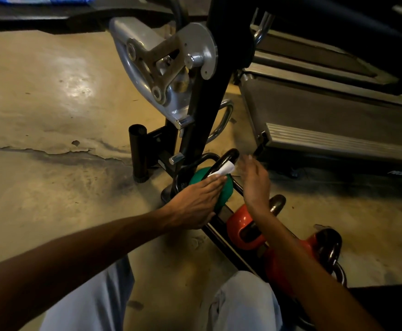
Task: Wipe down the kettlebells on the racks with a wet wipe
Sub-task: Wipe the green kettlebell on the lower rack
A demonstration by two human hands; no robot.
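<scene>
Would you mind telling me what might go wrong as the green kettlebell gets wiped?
The wet wipe is only pinned under the flat left hand, so it could slip off the green kettlebell. The blurred right hand may knock the black handle or catch between it and the rack bar.

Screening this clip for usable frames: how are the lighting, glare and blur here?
Head view: dim, warm light; bright glare patch on the concrete floor; right hand smeared by motion blur, left hand on the wipe and green kettlebell fairly sharp; wide-angle bending at the edges; dark shadow under the treadmill.
</scene>
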